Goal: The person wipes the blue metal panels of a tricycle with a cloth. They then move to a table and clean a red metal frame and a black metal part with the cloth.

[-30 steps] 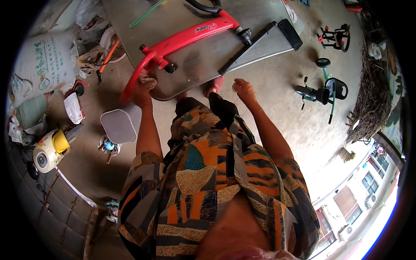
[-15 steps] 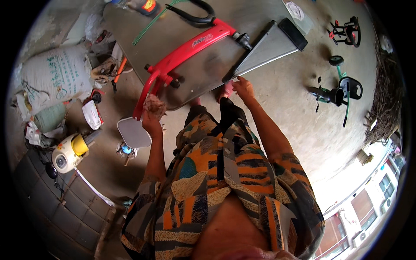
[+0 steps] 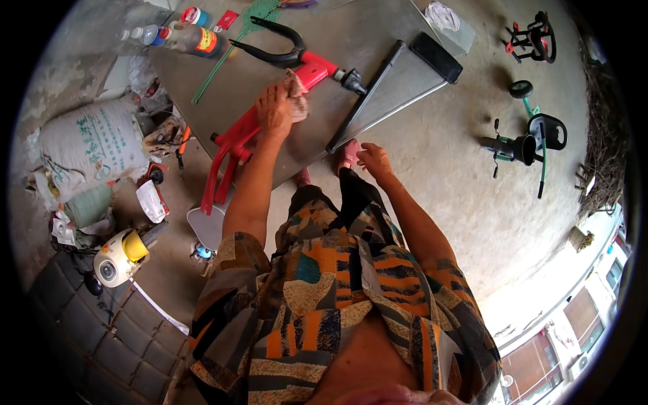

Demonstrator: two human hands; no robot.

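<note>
A red bicycle-like frame (image 3: pixel 238 136) lies across the grey table (image 3: pixel 297 145), with a black fork (image 3: pixel 291 52) at its far end. My left hand (image 3: pixel 274 113) is closed on a pinkish rag (image 3: pixel 297 101) and presses it against the upper part of the red tube. The hand and rag hide the middle of that tube. Off the table's near right edge hangs my right hand (image 3: pixel 375 162), empty, its fingers loosely bent and apart. Nearest to it is a black bar (image 3: pixel 368 94) lying along the table edge.
A black padded piece (image 3: pixel 437 58) rests at the table's right corner. Bottles (image 3: pixel 202 40) and a green fly swatter (image 3: pixel 223 71) lie at the far left. A stuffed white sack (image 3: pixel 94 142) stands left. On the floor at right is a small green-and-black tricycle (image 3: pixel 533 138).
My left hand has carried the rag from the frame's near forked end up to its far upper part. My right hand stays beside the table edge. The view has shifted slightly.
</note>
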